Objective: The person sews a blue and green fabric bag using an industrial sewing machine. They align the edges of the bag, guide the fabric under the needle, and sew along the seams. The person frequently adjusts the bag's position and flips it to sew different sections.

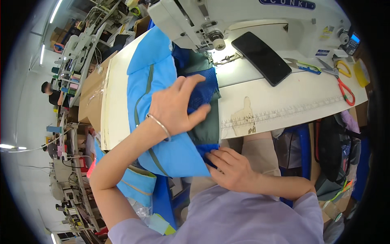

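A light-blue fabric piece (142,53) with a dark-green stripe lies across the table, with dark-blue mesh (203,93) and grey-green lining (203,128) along its right side, reaching under the sewing machine's head (191,24). My left hand (174,105), silver bangle at the wrist, rests over the fabric and mesh with thumb and index finger spread apart. Lower down, my right hand (229,168) is closed on the folded blue edge at the table's front, some fingertips hidden.
On the machine table (284,112) are a black phone (262,57), green-blue snips (308,69), red-handled scissors (345,91) and a yellow roll (360,72). A cardboard sheet (91,101) is at left, more fabric (134,187) below. A person (53,93) is among machines farther left.
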Available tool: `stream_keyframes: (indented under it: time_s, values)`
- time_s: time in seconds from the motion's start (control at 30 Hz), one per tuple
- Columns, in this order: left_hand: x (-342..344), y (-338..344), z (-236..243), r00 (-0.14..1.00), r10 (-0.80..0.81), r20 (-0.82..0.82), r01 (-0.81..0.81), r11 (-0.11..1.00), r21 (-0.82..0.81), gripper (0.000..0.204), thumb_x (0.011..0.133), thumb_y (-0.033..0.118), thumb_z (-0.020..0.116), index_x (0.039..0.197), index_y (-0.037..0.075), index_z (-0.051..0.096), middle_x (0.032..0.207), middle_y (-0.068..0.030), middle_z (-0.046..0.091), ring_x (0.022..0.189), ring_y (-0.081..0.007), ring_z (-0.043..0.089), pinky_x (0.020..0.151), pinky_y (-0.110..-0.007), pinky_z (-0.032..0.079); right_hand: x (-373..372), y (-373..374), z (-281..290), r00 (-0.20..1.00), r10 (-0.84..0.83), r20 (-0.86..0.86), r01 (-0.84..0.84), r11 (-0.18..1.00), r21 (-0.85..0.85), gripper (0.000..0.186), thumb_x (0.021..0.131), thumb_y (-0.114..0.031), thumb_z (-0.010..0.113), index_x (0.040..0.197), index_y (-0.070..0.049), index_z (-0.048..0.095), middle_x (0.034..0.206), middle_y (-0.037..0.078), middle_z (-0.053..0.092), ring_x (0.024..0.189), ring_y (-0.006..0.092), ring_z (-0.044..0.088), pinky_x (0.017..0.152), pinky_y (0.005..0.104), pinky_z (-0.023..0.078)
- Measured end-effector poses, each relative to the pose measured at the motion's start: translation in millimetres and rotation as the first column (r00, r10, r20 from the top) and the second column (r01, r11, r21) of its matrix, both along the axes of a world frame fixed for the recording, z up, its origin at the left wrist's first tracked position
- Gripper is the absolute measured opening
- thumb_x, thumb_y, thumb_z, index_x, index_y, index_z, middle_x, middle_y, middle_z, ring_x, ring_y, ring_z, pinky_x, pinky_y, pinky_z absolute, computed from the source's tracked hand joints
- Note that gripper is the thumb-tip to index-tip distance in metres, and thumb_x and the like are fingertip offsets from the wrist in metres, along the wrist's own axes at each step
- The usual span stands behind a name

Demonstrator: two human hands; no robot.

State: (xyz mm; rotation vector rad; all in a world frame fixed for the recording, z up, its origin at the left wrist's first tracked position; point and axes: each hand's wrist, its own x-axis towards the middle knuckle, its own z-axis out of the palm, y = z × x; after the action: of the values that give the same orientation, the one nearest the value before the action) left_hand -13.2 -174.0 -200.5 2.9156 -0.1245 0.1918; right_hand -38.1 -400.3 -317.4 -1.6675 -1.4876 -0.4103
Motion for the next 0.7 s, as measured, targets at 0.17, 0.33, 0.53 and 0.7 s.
stream_keyframes:
  time_s: [0.17,0.33,0.53,0.7]
  values:
    - [-11,1,5,0.981,-0.085,-0.176,0.129,0.957,0.261,0.086,0.075,0.016,0.080,0.154,0.024,0.047,0.109,-0.0127,0.057,0.079,-0.0346,0.068,0.067,-0.044,0.057,-2,-2,-2,1.000,-0.009,-0.014,0.009,1.000,0.022,0.028,0.083,-0.015,0.066,0.104,0.001,0.073,0.109,0.022,0.072,0.104,0.0321,0.068,0.095,0.0422,0.056]
    - [-12,-3,20,0.993,-0.081,0.080,0.060,0.968,0.244,0.072,0.074,0.001,0.072,0.142,0.022,0.063,0.110,-0.0132,0.060,0.078,-0.0332,0.067,0.067,-0.042,0.057,-3,-1,16,1.000,0.006,-0.015,-0.005,0.999,0.044,0.026,0.080,-0.017,0.065,0.096,0.002,0.072,0.101,0.021,0.072,0.101,0.0317,0.068,0.096,0.0436,0.055]
    - [-20,-8,29,0.898,-0.410,0.160,0.374,0.903,0.213,0.046,0.069,0.005,0.072,0.114,-0.001,0.075,0.114,-0.0177,0.073,0.098,-0.0383,0.072,0.095,-0.049,0.057,-3,-1,47,0.993,0.078,0.093,-0.080,0.997,0.023,0.030,0.074,-0.021,0.064,0.087,0.006,0.071,0.093,0.019,0.071,0.094,0.0313,0.067,0.097,0.0478,0.054]
    - [-34,-4,24,0.995,-0.099,0.019,0.101,0.986,-0.132,0.038,0.072,-0.003,0.066,0.109,0.000,0.075,0.098,-0.0165,0.075,0.090,-0.0358,0.073,0.085,-0.039,0.058,2,6,69,0.976,0.122,0.182,-0.126,0.992,0.012,0.032,0.073,-0.022,0.063,0.085,0.006,0.070,0.091,0.019,0.070,0.093,0.0318,0.067,0.093,0.0441,0.055]
